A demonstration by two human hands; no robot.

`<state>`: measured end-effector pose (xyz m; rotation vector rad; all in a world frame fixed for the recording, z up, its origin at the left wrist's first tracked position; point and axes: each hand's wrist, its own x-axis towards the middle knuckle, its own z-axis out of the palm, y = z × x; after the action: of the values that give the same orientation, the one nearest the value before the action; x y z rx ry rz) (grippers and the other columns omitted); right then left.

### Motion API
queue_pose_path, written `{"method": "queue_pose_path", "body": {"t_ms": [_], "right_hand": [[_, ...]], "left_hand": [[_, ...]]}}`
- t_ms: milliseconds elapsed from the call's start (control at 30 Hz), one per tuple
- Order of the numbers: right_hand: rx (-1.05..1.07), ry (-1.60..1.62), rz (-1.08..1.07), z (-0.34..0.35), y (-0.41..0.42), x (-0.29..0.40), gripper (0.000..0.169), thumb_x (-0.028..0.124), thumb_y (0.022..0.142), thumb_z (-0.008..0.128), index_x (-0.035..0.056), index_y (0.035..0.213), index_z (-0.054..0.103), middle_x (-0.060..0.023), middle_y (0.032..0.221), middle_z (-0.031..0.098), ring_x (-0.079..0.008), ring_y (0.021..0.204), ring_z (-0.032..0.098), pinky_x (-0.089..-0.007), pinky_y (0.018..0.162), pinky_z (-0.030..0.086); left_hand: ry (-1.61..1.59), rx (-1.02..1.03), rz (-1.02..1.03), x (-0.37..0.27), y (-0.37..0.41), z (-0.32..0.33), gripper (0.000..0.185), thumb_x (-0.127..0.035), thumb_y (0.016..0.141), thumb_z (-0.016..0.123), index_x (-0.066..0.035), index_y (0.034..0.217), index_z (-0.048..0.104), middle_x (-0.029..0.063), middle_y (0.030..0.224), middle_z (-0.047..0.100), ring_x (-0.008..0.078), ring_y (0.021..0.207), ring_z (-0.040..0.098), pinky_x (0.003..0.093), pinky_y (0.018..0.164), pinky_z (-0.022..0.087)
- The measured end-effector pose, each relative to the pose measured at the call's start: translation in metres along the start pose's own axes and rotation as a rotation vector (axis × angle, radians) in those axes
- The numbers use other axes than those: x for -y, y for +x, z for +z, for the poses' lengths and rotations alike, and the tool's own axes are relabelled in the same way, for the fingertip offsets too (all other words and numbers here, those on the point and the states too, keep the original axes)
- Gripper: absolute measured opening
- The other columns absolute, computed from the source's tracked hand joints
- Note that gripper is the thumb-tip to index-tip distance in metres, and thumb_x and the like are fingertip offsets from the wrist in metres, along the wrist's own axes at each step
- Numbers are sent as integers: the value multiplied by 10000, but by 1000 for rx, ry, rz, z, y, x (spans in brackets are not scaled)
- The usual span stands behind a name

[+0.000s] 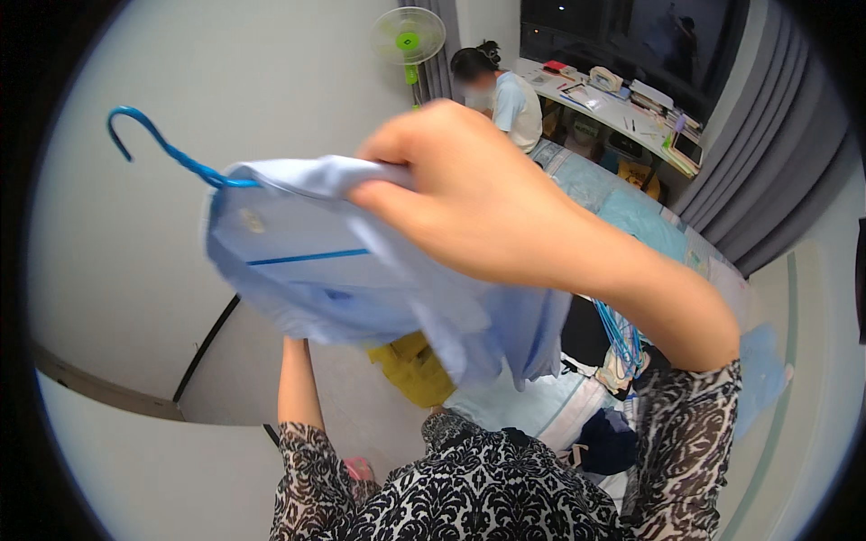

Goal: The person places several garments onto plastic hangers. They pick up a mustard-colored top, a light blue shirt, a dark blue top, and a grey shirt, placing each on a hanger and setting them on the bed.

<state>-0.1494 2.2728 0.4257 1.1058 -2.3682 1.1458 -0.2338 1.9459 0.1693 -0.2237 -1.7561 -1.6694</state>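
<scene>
A light-blue shirt [460, 318] hangs in front of me on a blue wire hanger [166, 149], its hook sticking out to the left. Part of the hanger's lower bar shows inside the open neck of the shirt. My right hand [460, 196] pinches the shirt's upper edge between thumb and fingers, right of the hook. My left forearm [300, 385] rises from below and passes behind the shirt. That hand is hidden by the cloth, so what it holds cannot be seen.
A bed [534, 399] carries folded clothes, a bundle of blue wire hangers [619, 338] and a dark navy garment [605, 443]. Yellow cloth [413, 365] lies below the shirt. Behind are a seated person [517, 108], a standing fan [408, 40] and a cluttered white desk [602, 108].
</scene>
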Motion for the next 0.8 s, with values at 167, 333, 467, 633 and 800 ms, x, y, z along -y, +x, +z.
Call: {"method": "queue_pose_path", "body": {"t_ms": [167,333,467,633,800], "right_hand": [[-83,140,68,4,38,-42,260,165,777,590,-69,876,642,-148,712,647,-183,613,600,-323,592,471],[-51,217,207,46,27,-152,249,183,775,606,-41,875,647,-157,759,644,-194,697,612,-322,644,468],[-205,366,492,167,-56,-274,206,182,782,591,-10,839,639,-210,781,614,-335,724,601,-371,644,458],[-210,249,711,297,-155,-426,212,187,787,634,2,891,641,-176,791,610,-337,742,584,-371,653,449],[-302,213,876,339,-198,-544,218,188,798,624,-8,893,631,-187,817,606,-362,791,575,-387,692,454]], "left_hand": [[358,285,-307,19,-41,3,810,-316,646,699,-75,1310,304,170,1313,260,287,1196,314,386,985,320],[715,1210,-1151,109,-190,-7,632,-207,694,668,-41,1255,427,181,1245,431,282,1122,437,355,947,370],[632,1197,-1346,155,-300,-63,372,-151,707,647,-1,1040,576,143,980,579,251,930,549,330,831,434],[644,645,-1514,190,-318,-154,367,-132,604,639,-13,951,642,171,873,650,268,852,617,364,779,474],[941,749,-1328,271,-257,-128,343,-124,602,635,-2,923,634,180,903,649,308,862,624,376,757,484]]}}
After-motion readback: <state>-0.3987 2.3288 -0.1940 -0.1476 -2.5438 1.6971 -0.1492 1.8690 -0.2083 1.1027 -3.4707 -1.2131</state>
